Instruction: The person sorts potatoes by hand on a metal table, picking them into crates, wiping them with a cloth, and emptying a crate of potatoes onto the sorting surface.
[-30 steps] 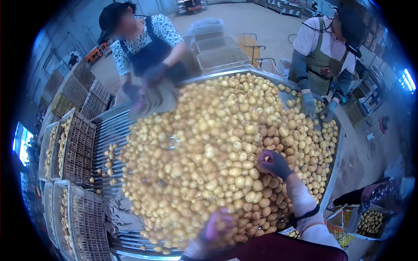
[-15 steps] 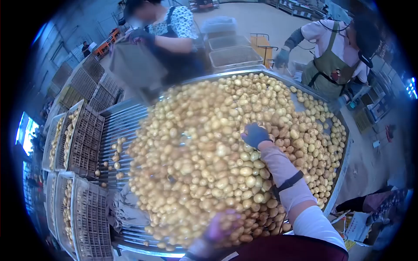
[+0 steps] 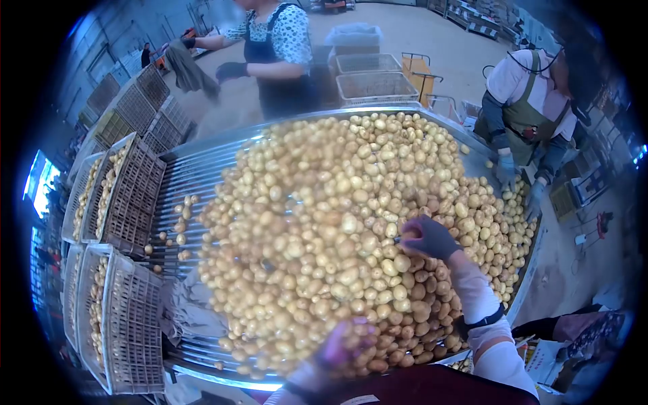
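Observation:
A broad heap of potatoes (image 3: 317,229) covers most of a metal sorting table (image 3: 196,236) with a slatted left part. My right hand (image 3: 429,237), in a dark glove, is over the right-middle of the heap, its fingers curled round a potato (image 3: 410,231). Near the front edge, my left hand (image 3: 345,342), in a purple glove, rests at the heap. It is blurred, and its fingers and anything in them cannot be made out.
Crates of potatoes (image 3: 138,196) line the table's left side, beside a grey cloth (image 3: 192,307). Across the table a person (image 3: 280,61) holds a cloth (image 3: 189,71). Another person (image 3: 530,101) reaches into the heap's right edge. Empty crates (image 3: 376,88) stand behind.
My right hand has moved right and slightly down, and now grips a potato. The person opposite has swung the cloth away leftward. The person at right now has both hands at the potatoes.

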Demonstrator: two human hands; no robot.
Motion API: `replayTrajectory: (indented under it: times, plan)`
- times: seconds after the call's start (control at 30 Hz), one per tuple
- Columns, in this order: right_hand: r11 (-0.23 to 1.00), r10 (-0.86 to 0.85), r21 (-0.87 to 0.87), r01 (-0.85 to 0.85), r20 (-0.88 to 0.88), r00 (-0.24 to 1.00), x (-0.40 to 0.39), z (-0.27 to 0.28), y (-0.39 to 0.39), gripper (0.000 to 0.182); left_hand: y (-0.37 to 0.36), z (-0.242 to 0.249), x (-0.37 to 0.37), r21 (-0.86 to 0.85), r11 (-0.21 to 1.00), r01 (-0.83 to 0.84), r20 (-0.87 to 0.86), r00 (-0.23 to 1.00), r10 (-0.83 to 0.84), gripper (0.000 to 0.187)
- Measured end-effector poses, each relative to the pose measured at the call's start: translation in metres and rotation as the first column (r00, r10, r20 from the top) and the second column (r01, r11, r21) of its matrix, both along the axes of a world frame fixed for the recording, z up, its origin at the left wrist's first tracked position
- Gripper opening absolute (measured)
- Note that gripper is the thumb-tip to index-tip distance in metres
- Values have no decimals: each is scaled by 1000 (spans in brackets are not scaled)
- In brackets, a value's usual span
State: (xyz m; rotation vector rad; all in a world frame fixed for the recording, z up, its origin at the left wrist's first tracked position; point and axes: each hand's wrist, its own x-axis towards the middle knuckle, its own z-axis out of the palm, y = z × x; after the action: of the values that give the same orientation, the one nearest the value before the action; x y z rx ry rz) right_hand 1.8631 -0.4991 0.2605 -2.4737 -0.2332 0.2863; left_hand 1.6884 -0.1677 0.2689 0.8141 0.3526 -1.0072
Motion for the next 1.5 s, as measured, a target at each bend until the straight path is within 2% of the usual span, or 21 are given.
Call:
replayTrajectory:
  times: [0.07,0.17,0.27,0.3,0.4,0.5,0.6,0.67,0.7,0.8,0.83,0.97,1.07,1.1,1.2,1.27,1.33,1.37,1.4,1.47,1.5]
  plan:
    - [972,45,-234,-18,110,993,15,3,33,45,-1,0,0,11,1000,-16,-1,1000,16,69]
    - [947,261,-268,-180,307,915,34,-21,71,23,0,4,0,42,999,-15,8,1000,14,66]
    - [896,229,-411,-167,106,968,56,-39,88,22,-2,13,4,51,999,2,22,1000,-3,63]
    - [905,205,-395,-161,74,976,61,-51,86,25,0,4,2,60,998,4,34,999,-6,62]
    - [871,231,-384,-306,-229,946,63,-6,91,52,5,-5,1,-7,1000,25,2,1000,-25,62]
    - [853,224,-429,-296,-212,951,63,-17,94,57,6,-6,1,-13,998,63,17,998,-63,64]
    - [829,244,-464,-311,-200,949,67,-26,92,43,2,2,-1,21,999,47,61,997,-48,55]
    - [890,299,-257,-376,-294,908,74,-40,77,45,1,0,-5,30,999,30,36,999,-31,56]
    - [904,338,-148,-402,-330,881,79,-48,68,46,3,-12,-7,35,999,27,0,1000,-27,63]
    - [882,462,16,-471,-227,857,70,-69,46,44,8,-22,-7,-3,1000,-1,-11,1000,1,70]
    - [917,381,-57,-394,-159,911,52,-45,52,40,7,-23,-8,-29,1000,-8,-19,1000,8,70]
    - [923,284,295,-247,-89,955,28,-36,52,34,9,-26,-8,-103,994,-26,-64,998,20,70]
    - [993,-9,121,-3,100,995,24,-52,60,40,9,-26,-8,-125,991,-46,-23,999,44,68]
    - [988,91,-135,-69,158,983,31,-57,65,47,8,-25,-7,-144,988,-53,-12,999,51,68]
    - [964,9,-265,-8,2,1000,26,-18,102,42,8,-37,-10,-69,997,-33,128,991,42,68]
    - [960,25,-275,-48,-84,996,33,-8,108,40,7,-32,-11,-38,998,-40,164,985,45,68]
    - [944,43,-320,-78,-114,992,35,0,109,38,5,-21,-13,-73,996,-59,98,993,66,69]
    - [952,-64,-303,38,-78,995,37,-23,106,37,4,-15,-12,-90,994,-66,56,996,71,69]
    - [948,-171,-279,152,-43,984,43,-69,103,37,5,-13,-11,-104,992,-68,-3,998,68,69]
    - [942,-188,-275,191,39,981,43,-65,108,35,6,-17,-8,-112,991,-68,4,998,69,68]
    - [945,-98,-307,117,77,992,35,-63,104,33,7,-28,-10,-108,992,-66,58,996,72,68]
